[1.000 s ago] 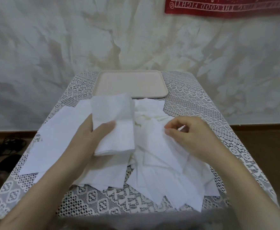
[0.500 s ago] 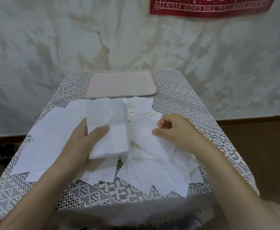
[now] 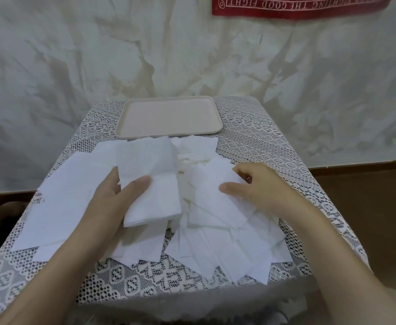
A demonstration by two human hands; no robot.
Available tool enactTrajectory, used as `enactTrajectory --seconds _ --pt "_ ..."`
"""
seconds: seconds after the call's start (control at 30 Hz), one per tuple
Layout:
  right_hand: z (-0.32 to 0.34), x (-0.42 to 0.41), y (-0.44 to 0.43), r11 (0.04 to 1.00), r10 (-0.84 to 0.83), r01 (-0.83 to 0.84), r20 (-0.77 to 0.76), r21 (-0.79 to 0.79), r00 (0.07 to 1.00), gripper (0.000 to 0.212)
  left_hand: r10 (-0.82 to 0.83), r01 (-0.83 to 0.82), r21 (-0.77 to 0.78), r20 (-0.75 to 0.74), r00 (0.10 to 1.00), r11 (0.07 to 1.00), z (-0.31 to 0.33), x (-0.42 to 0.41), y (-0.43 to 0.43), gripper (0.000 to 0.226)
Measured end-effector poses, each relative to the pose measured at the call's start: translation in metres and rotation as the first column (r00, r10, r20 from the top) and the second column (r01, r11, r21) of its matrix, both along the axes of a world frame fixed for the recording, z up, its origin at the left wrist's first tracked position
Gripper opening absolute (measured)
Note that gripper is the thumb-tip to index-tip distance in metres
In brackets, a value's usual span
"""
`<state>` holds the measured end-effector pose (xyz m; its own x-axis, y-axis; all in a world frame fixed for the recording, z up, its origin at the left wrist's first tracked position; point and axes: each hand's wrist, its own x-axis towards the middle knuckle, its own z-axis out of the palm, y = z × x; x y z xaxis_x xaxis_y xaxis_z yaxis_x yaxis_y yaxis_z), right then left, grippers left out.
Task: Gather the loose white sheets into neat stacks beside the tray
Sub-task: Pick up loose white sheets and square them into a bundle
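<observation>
Loose white sheets (image 3: 229,245) lie scattered over the middle of the lace-covered table, in front of an empty beige tray (image 3: 168,118). My left hand (image 3: 112,202) grips a small stack of white sheets (image 3: 150,179) lifted off the pile, thumb on top and fingers underneath. My right hand (image 3: 260,186) is on the right part of the pile, thumb and curled fingers pinching the edge of one loose sheet (image 3: 213,200). More sheets (image 3: 65,202) spread flat at the left of the table.
The lace tablecloth (image 3: 258,141) shows bare beside the tray at the back right and along the front edge. A pale wall with a red banner (image 3: 297,8) stands behind the table. Brown floor lies at both sides.
My right hand has shifted slightly left and down onto the pile and taken a sheet's edge. The left hand keeps holding its stack in the same place.
</observation>
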<state>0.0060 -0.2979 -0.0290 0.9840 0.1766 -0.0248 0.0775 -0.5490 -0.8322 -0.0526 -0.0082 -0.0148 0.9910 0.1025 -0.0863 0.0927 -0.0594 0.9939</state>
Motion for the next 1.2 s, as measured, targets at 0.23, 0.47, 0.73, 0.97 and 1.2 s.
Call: enactTrajectory --seconds 0.23,0.47,0.73,0.97,1.2 --pt "0.007 0.008 0.002 1.000 0.017 -0.017 0.012 -0.024 1.000 0.032 -0.013 0.013 0.000 0.024 1.000 1.000 -0.003 0.005 0.002 0.048" --pt "0.007 0.005 0.010 1.000 0.007 -0.007 -0.019 -0.025 1.000 0.018 -0.007 0.008 -0.024 0.021 1.000 1.000 -0.001 0.005 -0.002 0.045" --pt "0.004 0.003 0.009 0.996 0.005 -0.009 0.048 0.088 0.999 0.015 -0.006 0.007 -0.037 0.014 1.000 0.999 -0.002 0.004 -0.001 0.046" --pt "0.008 0.003 0.017 0.942 -0.181 0.152 0.071 0.300 0.981 0.019 0.016 -0.015 -0.024 0.039 0.999 1.000 0.003 0.004 0.001 0.041" --pt "0.004 0.004 0.021 0.965 -0.138 0.142 -0.032 0.220 0.990 0.021 0.019 -0.018 -0.040 0.040 0.999 0.999 0.006 0.006 0.003 0.035"
